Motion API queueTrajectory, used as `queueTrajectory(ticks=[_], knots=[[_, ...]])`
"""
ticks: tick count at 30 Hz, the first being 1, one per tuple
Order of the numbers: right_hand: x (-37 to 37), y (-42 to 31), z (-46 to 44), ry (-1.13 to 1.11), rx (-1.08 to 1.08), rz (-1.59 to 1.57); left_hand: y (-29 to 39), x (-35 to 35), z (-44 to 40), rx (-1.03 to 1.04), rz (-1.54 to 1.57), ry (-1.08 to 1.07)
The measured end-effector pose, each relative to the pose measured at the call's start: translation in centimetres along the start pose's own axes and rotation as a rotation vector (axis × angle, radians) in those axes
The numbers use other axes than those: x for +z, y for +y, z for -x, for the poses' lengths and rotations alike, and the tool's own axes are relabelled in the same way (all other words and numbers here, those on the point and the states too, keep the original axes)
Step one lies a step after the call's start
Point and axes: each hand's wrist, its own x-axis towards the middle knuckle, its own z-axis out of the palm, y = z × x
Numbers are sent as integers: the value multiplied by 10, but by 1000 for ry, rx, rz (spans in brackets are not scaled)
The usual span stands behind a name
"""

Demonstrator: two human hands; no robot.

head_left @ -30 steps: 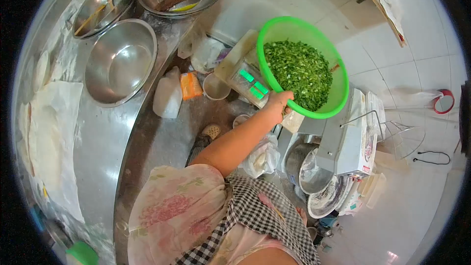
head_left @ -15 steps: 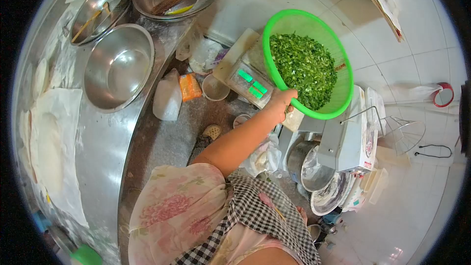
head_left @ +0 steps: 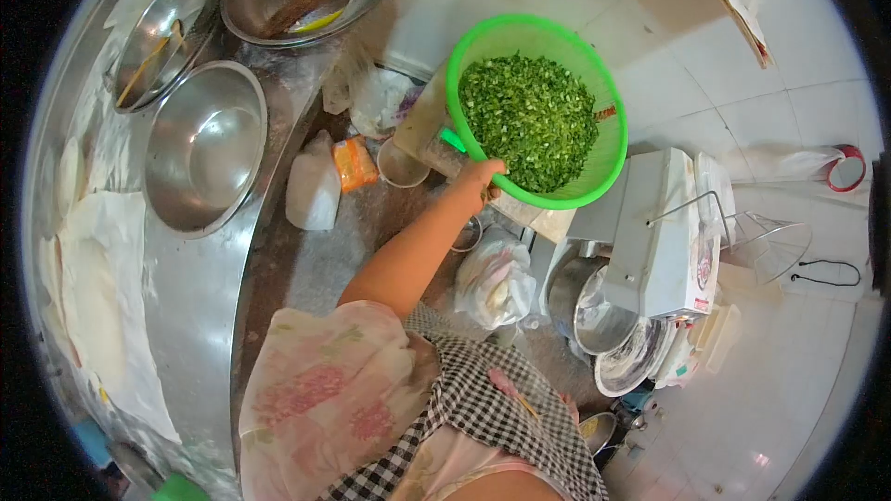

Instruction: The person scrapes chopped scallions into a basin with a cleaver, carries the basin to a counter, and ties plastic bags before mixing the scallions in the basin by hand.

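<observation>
My left hand (head_left: pixel 481 184) grips the near rim of a bright green plastic basket (head_left: pixel 616 134), its arm stretched forward. Finely chopped greens (head_left: pixel 529 121) fill much of the basket. Beneath and behind it is a digital scale with a lit green display (head_left: pixel 453 139), mostly covered. Whether the basket rests on the scale or hangs above it I cannot tell. At the edge of the checkered apron (head_left: pixel 464 380), a small patch of skin (head_left: pixel 569 403) shows, perhaps part of my right hand. Its fingers are hidden.
A steel table (head_left: pixel 200 315) runs along the left, with metal bowls (head_left: pixel 206 148) and floury dough sheets (head_left: pixel 97 306). A mixer (head_left: pixel 654 237) with a steel bowl (head_left: pixel 585 301) stands at the right. Plastic bags (head_left: pixel 497 283) and an orange packet (head_left: pixel 354 164) lie lower down between them.
The basket and my left hand have shifted left, and the basket now hides more of the scale's display. My view has also moved slightly. The grip on the rim stays.
</observation>
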Motion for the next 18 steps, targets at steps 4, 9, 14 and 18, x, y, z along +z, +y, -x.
queueTrajectory(ticks=[4,9,14,18], knots=[[30,-8,3,97,15,131,-11,-23,4,-65,-182,-183],[105,-37,10,9,4,101,-91,-67,-4,-8,-778,-286],[165,-67,11,-292,41,-13,-183,-96,8,246,-1139,-547],[200,-79,18,-237,-8,-23,-151,-61,86,439,-1504,-230]])
